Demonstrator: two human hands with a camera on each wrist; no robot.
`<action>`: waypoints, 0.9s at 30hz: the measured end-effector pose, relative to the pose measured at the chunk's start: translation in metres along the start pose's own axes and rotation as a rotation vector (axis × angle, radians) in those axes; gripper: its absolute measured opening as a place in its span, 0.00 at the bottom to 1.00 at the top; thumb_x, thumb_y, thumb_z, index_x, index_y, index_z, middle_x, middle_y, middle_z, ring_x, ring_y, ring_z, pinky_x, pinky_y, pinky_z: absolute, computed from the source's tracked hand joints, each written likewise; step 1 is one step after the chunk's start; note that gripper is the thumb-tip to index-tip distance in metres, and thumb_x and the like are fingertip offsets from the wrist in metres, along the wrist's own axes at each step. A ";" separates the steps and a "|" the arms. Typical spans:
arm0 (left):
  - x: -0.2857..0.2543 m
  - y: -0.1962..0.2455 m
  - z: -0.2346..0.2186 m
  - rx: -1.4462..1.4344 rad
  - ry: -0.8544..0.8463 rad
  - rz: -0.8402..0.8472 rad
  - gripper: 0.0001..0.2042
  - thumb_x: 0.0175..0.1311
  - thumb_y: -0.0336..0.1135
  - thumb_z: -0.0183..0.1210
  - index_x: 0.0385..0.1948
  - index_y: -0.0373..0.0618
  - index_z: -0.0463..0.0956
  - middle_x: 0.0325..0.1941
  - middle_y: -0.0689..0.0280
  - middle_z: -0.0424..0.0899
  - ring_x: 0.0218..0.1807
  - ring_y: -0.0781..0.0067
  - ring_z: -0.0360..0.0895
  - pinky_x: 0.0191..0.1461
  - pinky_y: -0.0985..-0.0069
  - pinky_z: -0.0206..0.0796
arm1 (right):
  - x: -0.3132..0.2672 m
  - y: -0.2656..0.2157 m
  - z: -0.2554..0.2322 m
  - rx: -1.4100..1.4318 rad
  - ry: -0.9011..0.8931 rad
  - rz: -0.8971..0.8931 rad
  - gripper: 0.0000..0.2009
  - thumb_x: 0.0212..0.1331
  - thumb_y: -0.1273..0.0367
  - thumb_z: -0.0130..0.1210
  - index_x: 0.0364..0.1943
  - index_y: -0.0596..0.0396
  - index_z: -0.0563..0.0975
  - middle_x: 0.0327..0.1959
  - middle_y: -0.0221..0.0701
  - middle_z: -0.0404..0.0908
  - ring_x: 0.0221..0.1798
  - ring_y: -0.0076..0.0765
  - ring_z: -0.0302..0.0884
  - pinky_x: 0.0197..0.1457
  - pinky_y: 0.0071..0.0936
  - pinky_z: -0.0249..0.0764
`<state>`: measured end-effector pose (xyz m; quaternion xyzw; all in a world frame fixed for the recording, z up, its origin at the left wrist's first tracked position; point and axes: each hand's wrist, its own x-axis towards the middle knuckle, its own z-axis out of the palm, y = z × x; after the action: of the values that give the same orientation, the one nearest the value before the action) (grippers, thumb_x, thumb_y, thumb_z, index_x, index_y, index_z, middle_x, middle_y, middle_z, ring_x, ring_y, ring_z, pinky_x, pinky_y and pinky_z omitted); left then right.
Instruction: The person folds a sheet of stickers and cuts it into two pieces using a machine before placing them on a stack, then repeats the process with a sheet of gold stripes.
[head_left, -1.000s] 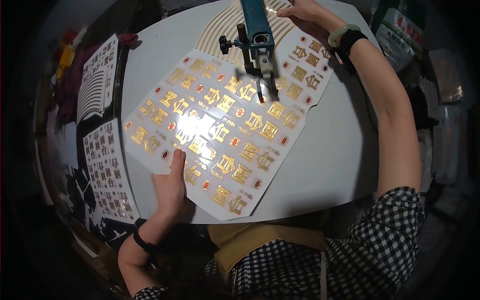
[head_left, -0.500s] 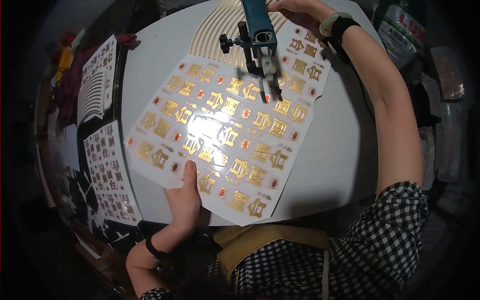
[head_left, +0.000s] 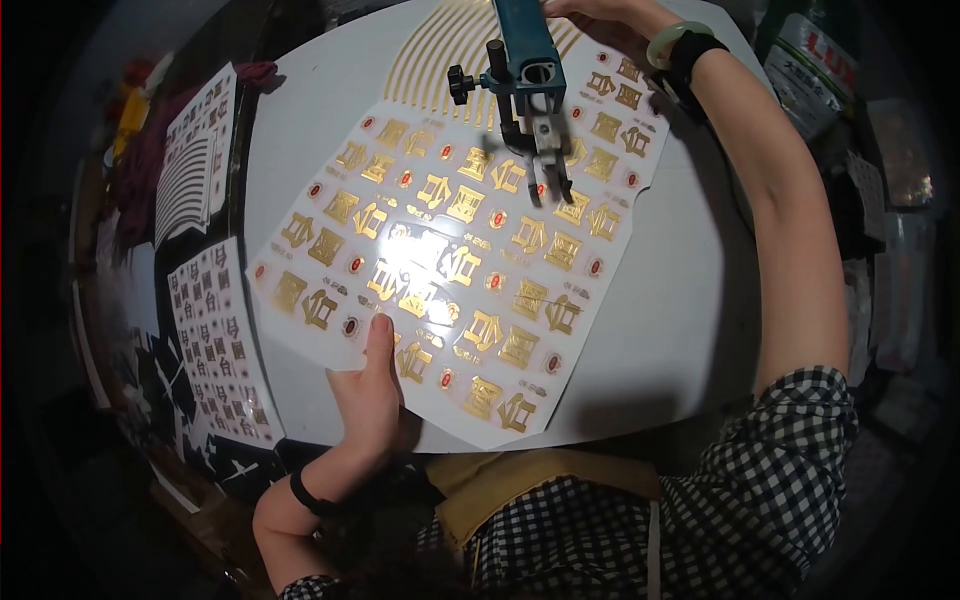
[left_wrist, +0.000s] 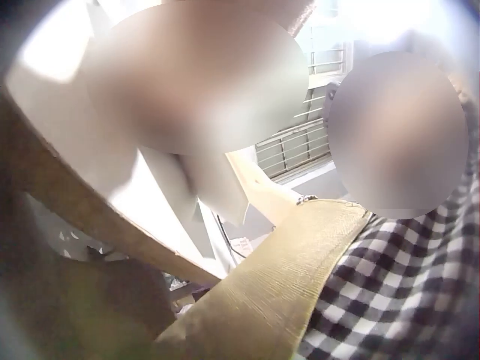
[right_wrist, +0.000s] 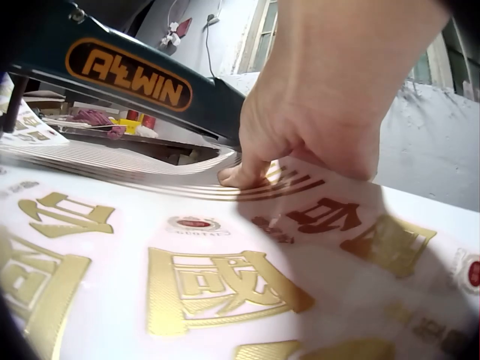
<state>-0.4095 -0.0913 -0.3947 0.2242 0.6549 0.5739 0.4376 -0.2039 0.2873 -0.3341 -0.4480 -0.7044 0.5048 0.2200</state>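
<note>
"Where's the printed sheet [head_left: 470,335]?"

"Across the middle of the bench [head_left: 670,330], its nearest corner down by the front edge. It carries gold characters and red emblems, with a striped part at the far end."

"And the hands?"

"Well apart. The left hand [head_left: 370,400] grips the sheet's near left side, thumb on top, other fingers out of sight. The right hand [head_left: 615,18] is towards the far edge, relaxed fingertips touching the striped part."

"Anything over it?"

"A dark green machine arm [head_left: 525,40], its prongs [head_left: 552,185] above the printing. I can't tell whether they touch it."

"What's changed?"

"Over the last second the sheet has slid rightwards and turned slightly, and the left hand has gone with it. Since the last half-second it has barely shifted. I'd judge that this alters which bit of printing sits beneath the prongs."

"Further out?"

"Another sheet [head_left: 215,345] beyond the bench's left edge, and a printed bag [head_left: 808,70] past the far right."
</note>
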 end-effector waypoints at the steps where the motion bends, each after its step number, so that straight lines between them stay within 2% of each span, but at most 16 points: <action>1: 0.004 0.001 -0.003 0.047 -0.021 0.037 0.17 0.71 0.30 0.51 0.57 0.29 0.65 0.54 0.57 0.75 0.53 0.73 0.73 0.56 0.75 0.66 | 0.000 0.003 0.000 0.099 0.000 -0.075 0.13 0.54 0.81 0.55 0.45 0.66 0.77 0.39 0.38 0.81 0.42 0.30 0.78 0.46 0.23 0.74; 4: 0.012 0.005 -0.003 0.069 -0.027 0.065 0.18 0.70 0.31 0.52 0.56 0.28 0.66 0.54 0.56 0.75 0.53 0.73 0.73 0.56 0.75 0.66 | -0.002 0.005 -0.004 0.095 0.071 0.003 0.14 0.53 0.81 0.56 0.46 0.68 0.76 0.41 0.40 0.81 0.45 0.33 0.78 0.49 0.24 0.74; 6: 0.018 0.007 -0.004 0.043 -0.013 0.060 0.17 0.70 0.31 0.52 0.55 0.27 0.67 0.53 0.56 0.76 0.52 0.73 0.73 0.56 0.74 0.66 | 0.002 0.012 -0.011 0.069 0.038 0.013 0.15 0.54 0.81 0.57 0.47 0.67 0.76 0.41 0.40 0.81 0.46 0.32 0.78 0.49 0.24 0.74; 8: 0.026 0.009 -0.008 0.164 -0.005 0.070 0.17 0.69 0.31 0.54 0.53 0.26 0.68 0.52 0.57 0.77 0.51 0.73 0.74 0.54 0.74 0.67 | -0.001 0.014 -0.020 0.038 0.009 0.021 0.15 0.54 0.80 0.57 0.48 0.67 0.76 0.41 0.40 0.81 0.46 0.32 0.78 0.49 0.24 0.73; 10: 0.037 0.008 -0.011 0.136 0.008 0.074 0.16 0.69 0.30 0.54 0.53 0.27 0.69 0.51 0.57 0.78 0.49 0.73 0.76 0.52 0.75 0.69 | -0.006 0.015 -0.026 -0.363 0.095 -0.045 0.16 0.55 0.76 0.58 0.50 0.64 0.76 0.42 0.41 0.82 0.46 0.33 0.78 0.49 0.25 0.74; 11: 0.045 0.008 -0.014 0.102 -0.023 0.092 0.16 0.69 0.30 0.54 0.52 0.27 0.69 0.51 0.57 0.78 0.48 0.73 0.76 0.51 0.76 0.70 | -0.011 0.015 -0.027 -0.367 0.089 -0.044 0.16 0.55 0.76 0.58 0.50 0.64 0.76 0.42 0.41 0.82 0.46 0.33 0.78 0.49 0.25 0.74; 13: 0.060 0.007 -0.018 0.030 -0.079 0.134 0.16 0.68 0.28 0.54 0.52 0.26 0.69 0.50 0.55 0.78 0.46 0.73 0.78 0.49 0.77 0.72 | -0.020 0.014 -0.030 -0.323 0.138 0.141 0.18 0.57 0.73 0.59 0.52 0.61 0.77 0.48 0.42 0.81 0.47 0.36 0.78 0.53 0.29 0.73; 14: 0.066 0.008 -0.021 0.025 -0.075 0.132 0.16 0.68 0.28 0.54 0.52 0.26 0.69 0.50 0.55 0.78 0.46 0.73 0.78 0.49 0.77 0.72 | -0.007 0.039 -0.042 -0.328 0.134 0.140 0.18 0.57 0.73 0.59 0.52 0.61 0.77 0.48 0.42 0.81 0.47 0.36 0.78 0.53 0.29 0.73; 16: 0.078 0.011 -0.026 0.042 -0.148 0.082 0.17 0.68 0.30 0.55 0.54 0.28 0.68 0.52 0.57 0.77 0.50 0.72 0.77 0.55 0.76 0.70 | 0.032 0.104 -0.072 -0.486 0.159 -0.227 0.19 0.57 0.65 0.63 0.48 0.65 0.77 0.39 0.39 0.84 0.38 0.32 0.83 0.43 0.30 0.78; 20: 0.094 0.023 -0.023 0.057 -0.163 0.048 0.19 0.67 0.31 0.56 0.54 0.28 0.68 0.51 0.56 0.78 0.48 0.70 0.79 0.52 0.75 0.73 | 0.009 0.106 -0.074 -0.361 0.128 -0.158 0.20 0.58 0.65 0.62 0.49 0.66 0.76 0.40 0.40 0.84 0.39 0.33 0.83 0.44 0.31 0.77; 21: 0.099 0.026 -0.023 0.048 -0.170 0.044 0.18 0.66 0.26 0.55 0.53 0.24 0.67 0.50 0.51 0.78 0.48 0.67 0.80 0.51 0.74 0.75 | 0.004 0.107 -0.075 -0.334 0.147 -0.136 0.20 0.58 0.65 0.62 0.49 0.66 0.76 0.40 0.40 0.84 0.39 0.33 0.83 0.44 0.30 0.77; 22: 0.102 0.030 -0.022 0.041 -0.164 0.042 0.18 0.66 0.26 0.55 0.53 0.24 0.67 0.50 0.51 0.78 0.48 0.67 0.80 0.51 0.74 0.75 | -0.002 0.107 -0.075 -0.306 0.166 -0.113 0.20 0.58 0.65 0.62 0.49 0.67 0.76 0.40 0.41 0.84 0.40 0.32 0.83 0.44 0.30 0.77; 27: 0.121 0.038 -0.018 0.048 -0.200 0.045 0.18 0.65 0.26 0.56 0.52 0.23 0.67 0.49 0.50 0.78 0.46 0.66 0.80 0.49 0.72 0.76 | -0.025 0.105 -0.081 -0.343 0.200 0.003 0.21 0.60 0.65 0.61 0.51 0.67 0.73 0.42 0.41 0.83 0.41 0.32 0.82 0.47 0.29 0.77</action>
<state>-0.4943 0.0042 -0.3978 0.3053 0.6163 0.5426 0.4822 -0.0870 0.3170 -0.3937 -0.5279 -0.7541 0.3305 0.2084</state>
